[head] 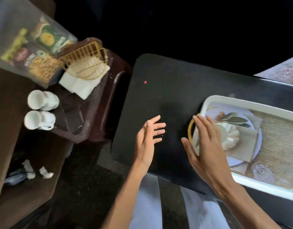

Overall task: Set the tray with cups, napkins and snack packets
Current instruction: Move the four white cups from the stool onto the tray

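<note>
A white tray (241,101) with a printed picture on its floor and a gold handle (190,128) lies on the black table at the right. My right hand (207,146) hovers over the tray's left end, fingers spread, holding nothing. My left hand (149,138) is open above the bare black table (159,90). Two white cups (41,109) lie on their sides on a dark brown stool at the left. White napkins (83,81) sit in a gold wire holder (87,60) behind them. Snack packets (38,52) lie in a clear container further left.
The brown stool (99,116) stands left of the black table with a narrow gap between them. Crumpled paper scraps (36,171) and a dark object lie on a brown surface at the lower left. My light trousers show below the table edge.
</note>
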A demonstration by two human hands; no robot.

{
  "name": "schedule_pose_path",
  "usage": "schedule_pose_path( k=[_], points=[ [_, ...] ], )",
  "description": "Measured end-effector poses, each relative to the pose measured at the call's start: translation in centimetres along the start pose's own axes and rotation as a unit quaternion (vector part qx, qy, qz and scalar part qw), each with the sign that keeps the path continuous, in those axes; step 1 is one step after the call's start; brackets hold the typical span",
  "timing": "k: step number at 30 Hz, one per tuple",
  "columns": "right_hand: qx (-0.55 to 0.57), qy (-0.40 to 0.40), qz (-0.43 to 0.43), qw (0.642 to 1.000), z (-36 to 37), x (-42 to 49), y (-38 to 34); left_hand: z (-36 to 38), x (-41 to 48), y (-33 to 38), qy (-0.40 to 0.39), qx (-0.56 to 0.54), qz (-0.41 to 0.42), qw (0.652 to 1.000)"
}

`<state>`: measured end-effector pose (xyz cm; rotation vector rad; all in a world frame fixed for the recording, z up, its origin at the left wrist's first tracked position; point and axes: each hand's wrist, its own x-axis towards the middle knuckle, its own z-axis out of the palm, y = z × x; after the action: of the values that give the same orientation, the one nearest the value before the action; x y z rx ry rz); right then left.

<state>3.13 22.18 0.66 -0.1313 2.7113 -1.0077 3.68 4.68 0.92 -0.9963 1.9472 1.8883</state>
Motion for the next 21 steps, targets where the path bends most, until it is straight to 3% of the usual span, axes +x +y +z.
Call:
schedule_pose_path(
  k=[6, 14, 21],
  points=[
    [-0.037, -0.111, -0.153, 0.981, 6.8, 2.7, -9.2, -13.1, 0.4, 2.4, 0.116, 0.078, 0.098, 0.985],
    [-0.126, -0.171, -0.243, 0.947, 16.9, 5.3, -21.3, -31.1, 2.9, 2.7, 0.294, 0.152, 0.16, 0.93],
    [-0.183, -0.212, -0.304, 0.911, 23.9, 5.2, -26.8, -38.3, 5.6, 0.1, 0.289, 0.16, 0.11, 0.937]
  ],
)
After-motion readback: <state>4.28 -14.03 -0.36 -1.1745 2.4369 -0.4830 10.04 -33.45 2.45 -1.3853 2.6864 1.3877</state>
